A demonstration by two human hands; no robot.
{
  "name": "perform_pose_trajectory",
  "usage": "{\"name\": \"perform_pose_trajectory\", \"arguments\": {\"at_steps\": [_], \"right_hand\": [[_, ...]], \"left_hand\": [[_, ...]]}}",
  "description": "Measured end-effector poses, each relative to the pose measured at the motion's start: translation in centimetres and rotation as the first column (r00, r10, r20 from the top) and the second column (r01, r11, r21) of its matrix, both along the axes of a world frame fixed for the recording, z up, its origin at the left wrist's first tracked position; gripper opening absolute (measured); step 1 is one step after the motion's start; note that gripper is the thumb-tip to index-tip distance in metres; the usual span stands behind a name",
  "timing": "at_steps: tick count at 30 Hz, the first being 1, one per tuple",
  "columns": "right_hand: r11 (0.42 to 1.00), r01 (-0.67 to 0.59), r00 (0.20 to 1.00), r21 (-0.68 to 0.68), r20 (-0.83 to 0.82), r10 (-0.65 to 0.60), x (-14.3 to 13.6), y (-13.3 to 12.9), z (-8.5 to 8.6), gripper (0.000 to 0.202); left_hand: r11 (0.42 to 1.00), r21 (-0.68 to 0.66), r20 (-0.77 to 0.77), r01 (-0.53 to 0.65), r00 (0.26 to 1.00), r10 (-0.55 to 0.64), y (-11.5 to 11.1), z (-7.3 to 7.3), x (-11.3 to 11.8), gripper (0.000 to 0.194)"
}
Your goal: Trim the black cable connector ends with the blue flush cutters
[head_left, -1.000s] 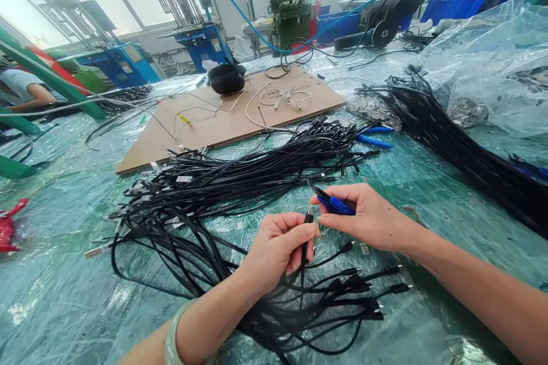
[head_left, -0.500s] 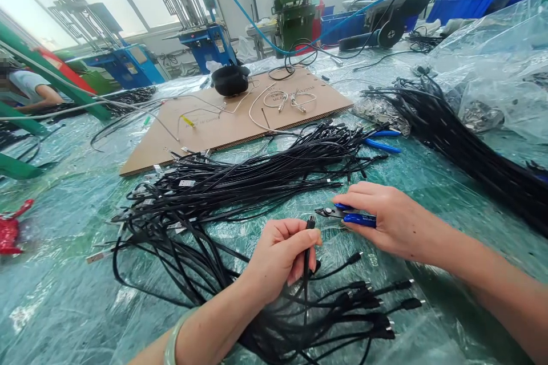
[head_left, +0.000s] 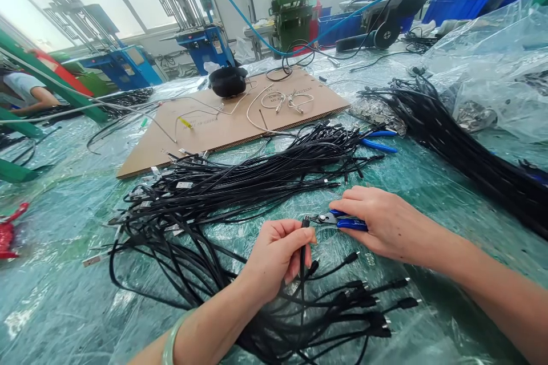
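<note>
Between its thumb and fingers, my left hand (head_left: pixel 278 256) pinches a black cable (head_left: pixel 302 256) just below its upright connector. My right hand (head_left: pixel 381 222) is closed around the blue handles of small cutting pliers (head_left: pixel 351 223), whose jaws point left and meet the side of that connector. Whether the jaws touch it or lie just beside it is hard to tell. Many loose cables with black plugs (head_left: pixel 379 319) spread below my hands. Behind them lies a thick bundle of black cables (head_left: pixel 240 174) across the table.
A brown cardboard sheet (head_left: pixel 201 137) carries a black bowl-like object (head_left: pixel 228 81) and pale cables. Blue-handled pliers (head_left: pixel 379 147) lie behind my right hand. Another black cable bundle (head_left: pixel 466 154) and plastic bags (head_left: pixel 492 74) are at right. A person (head_left: pixel 29 91) sits far left.
My right hand has moved left with the pliers, so their jaws are now at the connector in my left hand. The whole view has shifted slightly.
</note>
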State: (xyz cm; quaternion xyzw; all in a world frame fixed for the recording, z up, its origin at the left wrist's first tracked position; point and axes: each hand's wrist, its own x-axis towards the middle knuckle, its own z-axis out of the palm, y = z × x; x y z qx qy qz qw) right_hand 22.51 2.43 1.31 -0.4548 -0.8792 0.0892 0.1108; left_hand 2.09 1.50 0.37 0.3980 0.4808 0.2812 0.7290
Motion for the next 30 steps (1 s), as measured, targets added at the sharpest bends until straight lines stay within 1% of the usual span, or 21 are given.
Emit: {"name": "perform_pose_trajectory", "arguments": {"at_steps": [6,11,20,30], "right_hand": [[1.000,0.008,1.000,0.003,0.028,-0.008,-0.13,0.07,-0.14,0.017],[1.000,0.012,0.999,-0.022,0.031,-0.012,-0.33,0.13,-0.32,0.018],[1.000,0.007,0.999,-0.009,0.035,-0.007,-0.34,-0.07,-0.46,0.018],[0.992,0.015,1.000,-0.125,0.012,-0.014,-0.33,0.14,-0.38,0.017]], "left_hand": [[1.000,-0.010,-0.008,-0.006,1.000,0.006,-0.01,-0.06,0.01,0.026],[1.000,-0.013,-0.029,-0.008,1.000,0.008,-0.04,0.06,0.09,0.026],[1.000,-0.003,-0.046,-0.007,0.999,0.007,0.02,0.02,0.11,0.027],[1.000,-0.001,-0.070,-0.002,0.998,0.002,-0.03,0.21,0.12,0.027]]}}
